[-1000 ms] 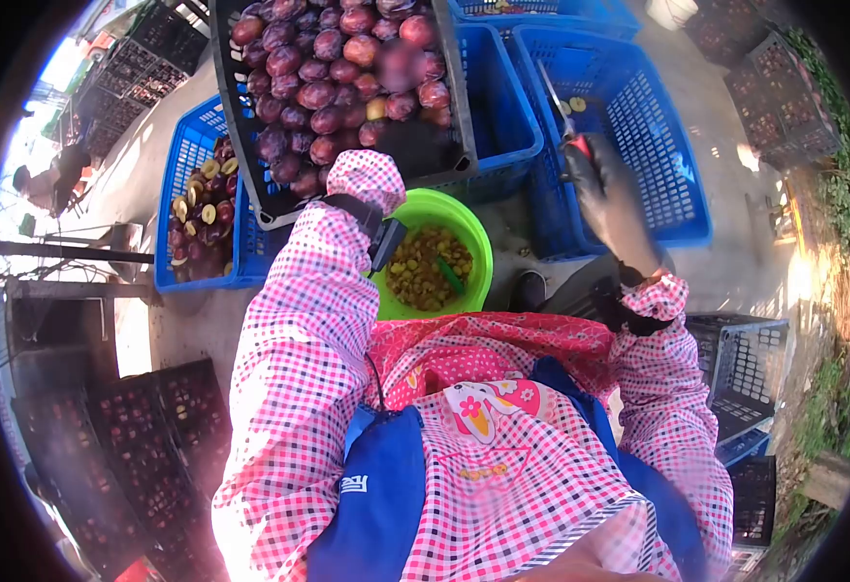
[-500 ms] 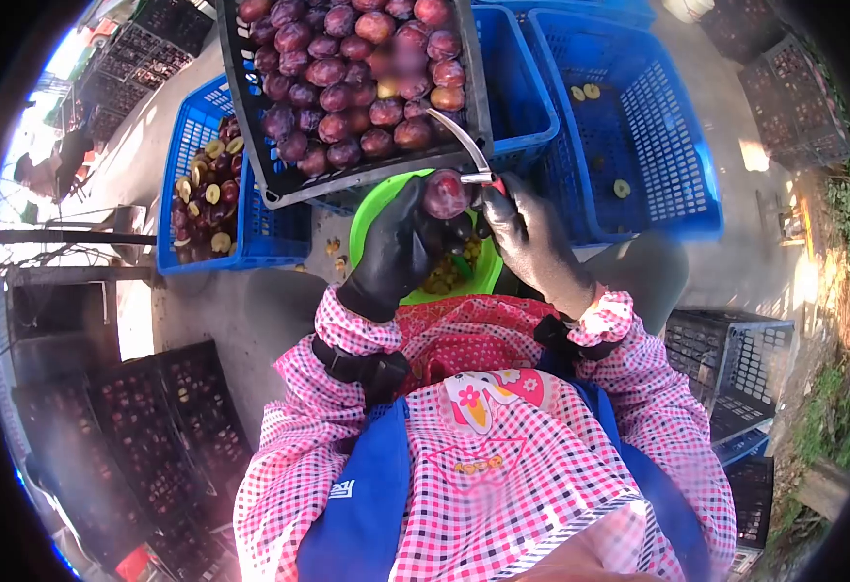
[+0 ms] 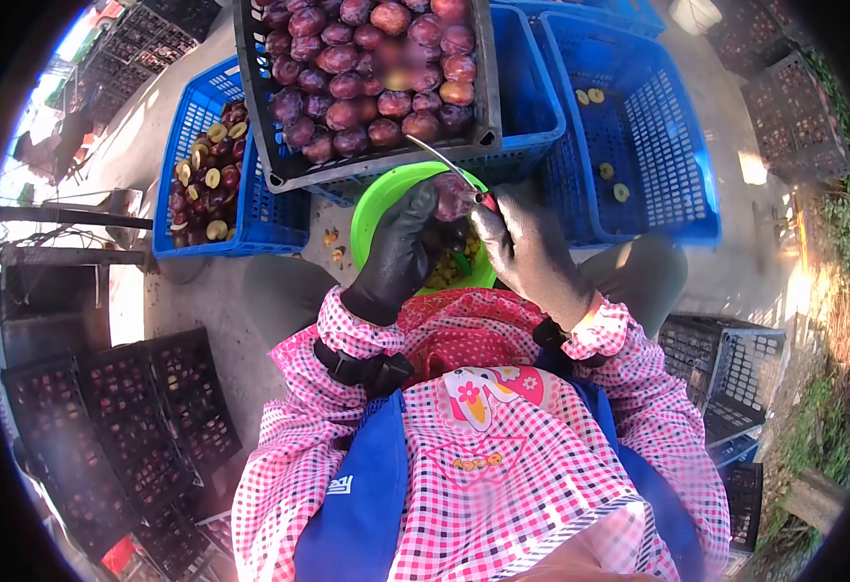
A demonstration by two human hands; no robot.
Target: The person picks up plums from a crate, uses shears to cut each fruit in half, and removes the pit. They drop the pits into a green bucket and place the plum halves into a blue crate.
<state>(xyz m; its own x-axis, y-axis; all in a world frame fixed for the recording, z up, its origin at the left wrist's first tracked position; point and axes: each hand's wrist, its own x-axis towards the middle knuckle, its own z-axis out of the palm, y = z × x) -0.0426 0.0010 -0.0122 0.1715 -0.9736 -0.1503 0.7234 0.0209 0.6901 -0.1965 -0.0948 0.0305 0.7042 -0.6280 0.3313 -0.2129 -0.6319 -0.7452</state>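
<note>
My left hand point(image 3: 394, 254), in a dark glove, grips a whole-looking purple plum point(image 3: 452, 198) between thumb and fingers. In my gloved right hand point(image 3: 533, 250) is a curved knife point(image 3: 436, 155) with a red handle; its blade slants up and left, its base against the plum's right side. Both hands are over a bright green basin point(image 3: 367, 207), close together. Yellowish fruit bits point(image 3: 438, 279) lie inside the basin. Just beyond it, a black crate point(image 3: 386, 167) full of whole plums rests at an angle across blue baskets.
At left, a blue basket point(image 3: 274, 233) holds halved plums point(image 3: 209, 189) with pale cut faces. Another blue basket point(image 3: 653, 236) at right has a few pale halves on its floor. Dark crates point(image 3: 124, 398) of fruit stand at lower left, and a grey crate point(image 3: 725, 364) at right.
The knife has come down and tilted flatter, its blade base now against the plum. The plum has turned slightly in my left hand. The whole view has shifted a little.
</note>
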